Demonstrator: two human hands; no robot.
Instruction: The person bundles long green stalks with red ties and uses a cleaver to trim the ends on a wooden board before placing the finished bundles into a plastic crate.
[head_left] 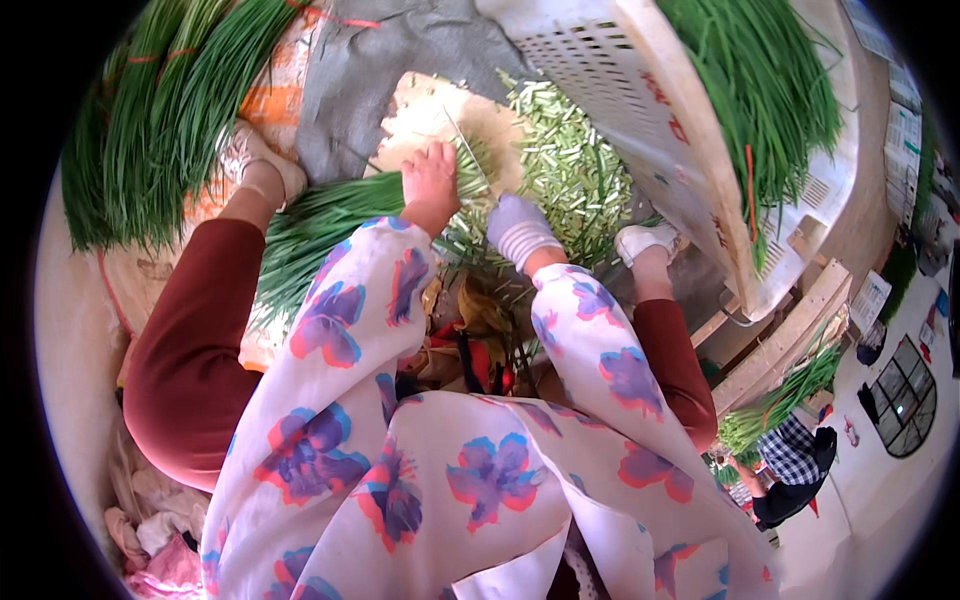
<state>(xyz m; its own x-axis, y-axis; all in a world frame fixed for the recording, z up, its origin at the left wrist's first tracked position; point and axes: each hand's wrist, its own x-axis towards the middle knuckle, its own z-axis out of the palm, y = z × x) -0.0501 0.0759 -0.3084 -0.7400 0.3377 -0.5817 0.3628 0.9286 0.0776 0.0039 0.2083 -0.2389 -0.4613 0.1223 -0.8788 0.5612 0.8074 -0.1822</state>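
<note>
Down at my far left, long green chive stalks (pixel 150 110) lie in tied bundles on an orange and white woven sack (pixel 285 75), with a grey cloth (pixel 400 45) spread beyond it. My left knee in dark red trousers (pixel 190 350) sits beside them, and my left shoe (pixel 255 155) rests on the sack. Next comes the bunch of chives (pixel 320 225) I am working on, laid across a round wooden chopping block (pixel 440 110). My left hand (pixel 430 180) is bare and pressed down on the bunch, fingers curled over the stalks near their cut end. My right hand (pixel 517 228), in a pale grey glove, is closed just beside it; a thin blade (pixel 468 150) rises between the two, though I cannot tell how it is gripped. The hands are close together but not touching. Right of the block, a heap of chopped green pieces (pixel 570 170) covers the ground. Further right, a white perforated plastic crate (pixel 640 110) holds more long stalks (pixel 760 90). Wooden boards (pixel 790 340) lean below it. At the far right edge, another person in a checked shirt (pixel 790 455) crouches on a pale floor (pixel 870 500).
</note>
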